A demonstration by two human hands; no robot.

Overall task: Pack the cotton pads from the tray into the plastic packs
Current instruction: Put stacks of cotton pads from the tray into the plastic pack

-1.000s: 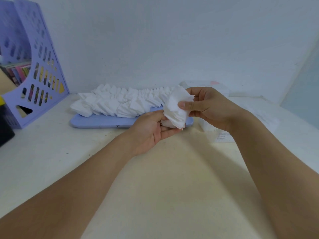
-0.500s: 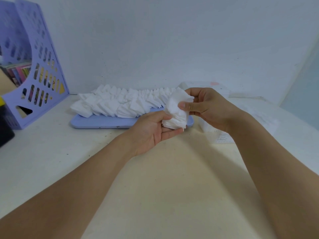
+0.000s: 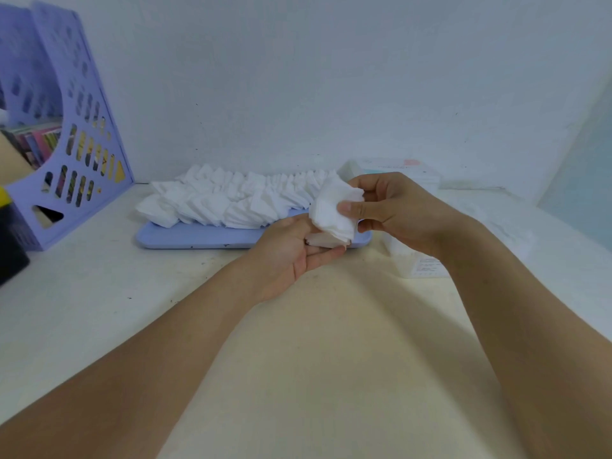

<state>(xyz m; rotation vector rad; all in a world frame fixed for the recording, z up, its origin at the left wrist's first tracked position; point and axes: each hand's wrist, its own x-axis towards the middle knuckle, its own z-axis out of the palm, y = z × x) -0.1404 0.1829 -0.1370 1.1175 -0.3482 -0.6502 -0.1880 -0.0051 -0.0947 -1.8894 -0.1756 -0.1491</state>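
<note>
I hold a small stack of white cotton pads point(image 3: 334, 212) between my two hands, up above the table point(image 3: 99, 293). My right hand point(image 3: 394, 212) pinches the stack, with my thumb on the front and my fingers curled round the back. My left hand point(image 3: 291, 253) is under it, palm up, and its fingers cup the bottom of the stack.

Just behind my hands is a light blue tray point(image 3: 198, 236). Lots more white pads point(image 3: 231, 200) lie on it in long rows that lean on each other. To my right, partly hidden by my right arm, are the clear plastic packs point(image 3: 427, 263). A purple file holder point(image 3: 76, 154) stands at the far left by the wall.
</note>
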